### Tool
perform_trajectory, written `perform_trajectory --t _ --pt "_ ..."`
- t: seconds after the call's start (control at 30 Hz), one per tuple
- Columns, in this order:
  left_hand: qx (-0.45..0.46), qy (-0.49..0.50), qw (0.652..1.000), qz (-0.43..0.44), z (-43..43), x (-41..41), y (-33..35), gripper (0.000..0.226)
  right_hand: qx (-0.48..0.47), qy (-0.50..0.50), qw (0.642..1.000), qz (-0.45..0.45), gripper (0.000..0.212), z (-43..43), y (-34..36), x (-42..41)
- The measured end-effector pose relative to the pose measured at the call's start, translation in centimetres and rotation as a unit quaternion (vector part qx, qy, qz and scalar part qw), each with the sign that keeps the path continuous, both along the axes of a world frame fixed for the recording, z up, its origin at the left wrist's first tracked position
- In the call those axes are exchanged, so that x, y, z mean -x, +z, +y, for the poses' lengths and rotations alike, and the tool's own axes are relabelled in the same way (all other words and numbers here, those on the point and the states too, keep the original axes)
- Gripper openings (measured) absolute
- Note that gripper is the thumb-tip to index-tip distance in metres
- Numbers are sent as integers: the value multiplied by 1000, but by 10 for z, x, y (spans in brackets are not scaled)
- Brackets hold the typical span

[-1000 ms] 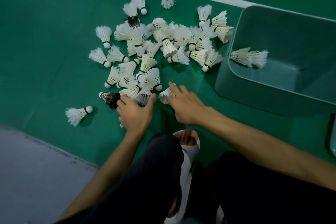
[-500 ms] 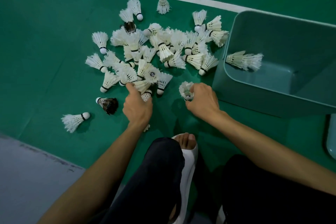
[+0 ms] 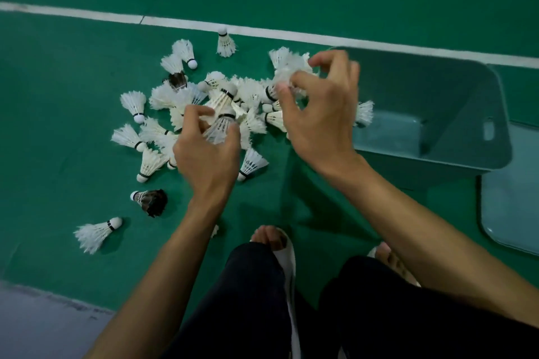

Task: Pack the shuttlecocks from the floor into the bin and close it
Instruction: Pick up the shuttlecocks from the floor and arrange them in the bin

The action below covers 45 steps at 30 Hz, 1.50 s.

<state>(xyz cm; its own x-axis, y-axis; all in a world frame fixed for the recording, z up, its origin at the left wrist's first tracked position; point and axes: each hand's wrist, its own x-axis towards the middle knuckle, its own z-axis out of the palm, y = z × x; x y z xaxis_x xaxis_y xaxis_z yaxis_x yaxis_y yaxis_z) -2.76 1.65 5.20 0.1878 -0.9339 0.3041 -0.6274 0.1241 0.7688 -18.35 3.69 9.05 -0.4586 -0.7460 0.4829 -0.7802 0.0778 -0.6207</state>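
A heap of white shuttlecocks (image 3: 250, 96) lies on the green floor left of the open teal bin (image 3: 495, 114). My left hand (image 3: 204, 157) is lifted above the heap and grips a short nested stack of shuttlecocks (image 3: 221, 116), cork ends pointing away from me. My right hand (image 3: 320, 119) is raised by the bin's left wall, its fingertips pinching a blurred white shuttlecock (image 3: 288, 73). A white shuttlecock (image 3: 364, 112) shows inside the bin, partly hidden by my right hand.
A dark-feathered shuttlecock (image 3: 151, 201) and a lone white one (image 3: 96, 232) lie nearer me on the left. The teal lid (image 3: 510, 213) lies flat right of the bin. My feet in white slippers (image 3: 287, 251) stand below. A white court line (image 3: 175, 22) runs behind the heap.
Both hands have risen from the floor. The left now carries a stack of shuttlecocks, and the right has carried its shuttlecock up and rightward toward the bin. The camera has tilted up.
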Motion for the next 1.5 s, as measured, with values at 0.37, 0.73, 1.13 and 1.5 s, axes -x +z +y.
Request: perform_trajectory --t 0.37,0.73,1.13,1.5 --pt "-15 -288 956 -58 -26 176 31 31 -251 -256 906 -225 19 6 -50 221" --pt "-253 -334 884 -207 -53 216 -37 37 -331 -206 792 -471 29 -58 -148 244" --pt "-427 -306 850 -29 -62 230 -38 29 -346 -233 864 -281 17 -30 -106 250" --pt "-455 -350 810 -122 -39 209 -32 28 -415 -139 866 -243 20 -12 -108 236"
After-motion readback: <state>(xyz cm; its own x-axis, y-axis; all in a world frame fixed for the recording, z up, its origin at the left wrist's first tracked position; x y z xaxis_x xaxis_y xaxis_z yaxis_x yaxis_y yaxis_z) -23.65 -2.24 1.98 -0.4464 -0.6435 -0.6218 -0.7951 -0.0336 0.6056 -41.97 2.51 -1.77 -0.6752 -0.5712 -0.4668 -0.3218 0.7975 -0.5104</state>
